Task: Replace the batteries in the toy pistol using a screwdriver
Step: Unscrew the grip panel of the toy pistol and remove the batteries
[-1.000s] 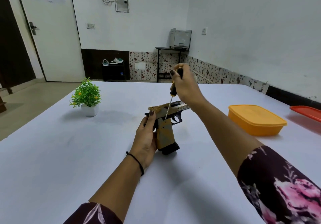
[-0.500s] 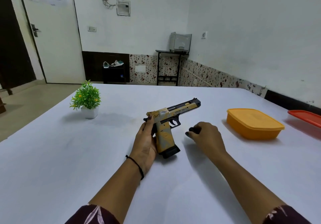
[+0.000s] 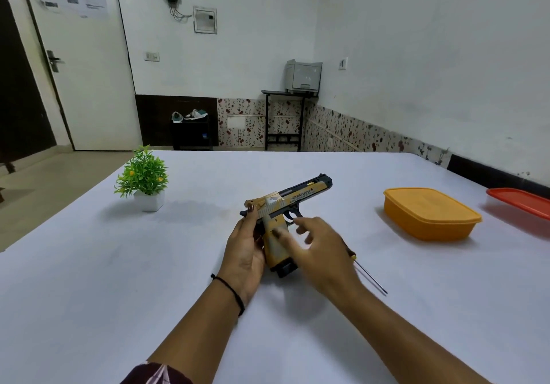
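Note:
A tan and black toy pistol (image 3: 293, 197) stands on its grip on the white table (image 3: 119, 279), barrel pointing away to the right. My left hand (image 3: 247, 246) grips the back of the pistol's handle, thumb up by the hammer. My right hand (image 3: 315, 249) hovers beside the grip with its fingers spread, blurred, holding nothing. A screwdriver (image 3: 369, 275) lies on the table just right of that hand, its thin shaft pointing toward me; most of its handle is hidden behind the hand.
An orange lidded box (image 3: 431, 214) sits to the right, and a red lid or tray (image 3: 520, 202) shows at the right edge. A small green plant in a white pot (image 3: 144, 179) stands at the left.
My right hand lifted the screwdriver off the pistol, laid it on the table to the right and let go. It now reaches back to the grip. My left hand kept its hold.

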